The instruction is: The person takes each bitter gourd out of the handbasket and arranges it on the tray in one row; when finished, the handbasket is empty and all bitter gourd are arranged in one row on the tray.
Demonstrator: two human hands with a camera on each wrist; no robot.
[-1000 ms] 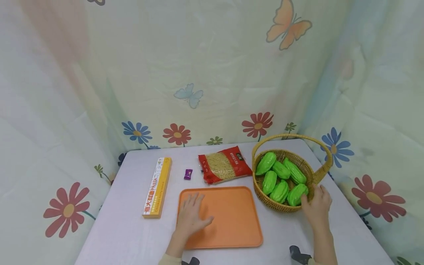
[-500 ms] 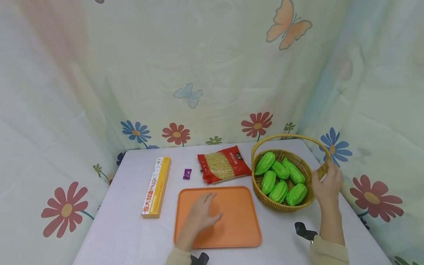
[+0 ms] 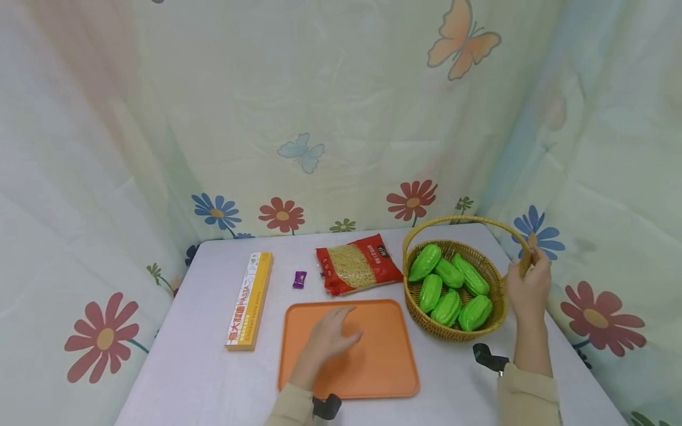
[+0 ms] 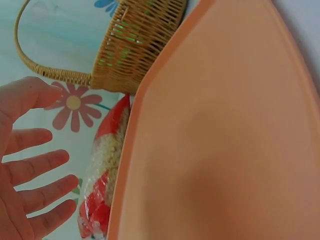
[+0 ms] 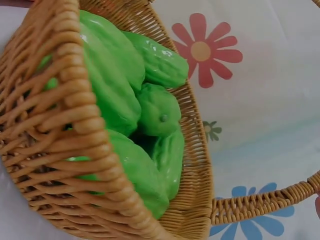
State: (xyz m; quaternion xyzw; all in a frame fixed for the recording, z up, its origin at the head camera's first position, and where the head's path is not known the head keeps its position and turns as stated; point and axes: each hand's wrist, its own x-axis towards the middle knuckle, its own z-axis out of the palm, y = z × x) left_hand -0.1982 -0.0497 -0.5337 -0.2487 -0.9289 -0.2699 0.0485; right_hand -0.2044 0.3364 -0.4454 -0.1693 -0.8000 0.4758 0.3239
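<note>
My right hand [image 3: 528,289] grips the right side of the arched handle [image 3: 465,219] of a wicker basket [image 3: 426,321]. Several glossy green ridged gourds [image 3: 446,307] lie in the basket; the right wrist view shows these green gourds [image 5: 107,75] close up behind the woven rim [image 5: 87,100]. Over an orange tray [image 3: 383,355] hovers my left hand [image 3: 329,337], holding nothing. In the left wrist view, the left hand [image 4: 25,180] has its fingers spread and thumb apart, beside the tray's edge [image 4: 131,135].
Behind the tray lies a red bag of pasta [image 3: 354,266], its right end close to the basket. A small purple wrapped candy [image 3: 299,279] and a long yellow-and-white pasta box [image 3: 249,302] are on the left. Flowered curtains [image 3: 341,118] enclose the white table [image 3: 186,355].
My right hand has moved from the basket's front right rim up to its handle and now grips it. My left hand has shifted slightly rightward over the tray.
</note>
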